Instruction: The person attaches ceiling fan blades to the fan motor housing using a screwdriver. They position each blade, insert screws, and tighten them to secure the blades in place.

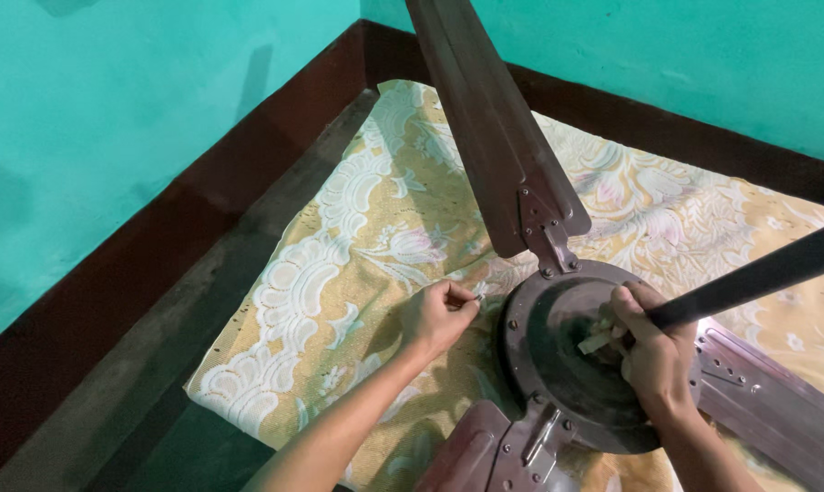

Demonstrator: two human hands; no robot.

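**Two hands on a ceiling fan laid out on the floor**

A brown fan lies on a yellow-and-white cloth [339,273] spread over a dark floor [148,383] in a corner of teal walls [111,118]. Its round motor housing [544,351] sits right of centre, with three blades bolted to it: one blade [489,118] runs up and away, another [485,451] points toward the camera, and a third [776,392] reaches to the lower right.

The left hand [439,319] rests on the cloth just beside the housing's left rim, thumb and forefinger pinched narrowly on a small pale part [478,297]; what the part is cannot be told.

The right hand [653,351] is over the middle of the housing, closed around the dark downrod [758,273], which slants up to the right edge. Pale wires [598,339] show at the hub, just under its fingers
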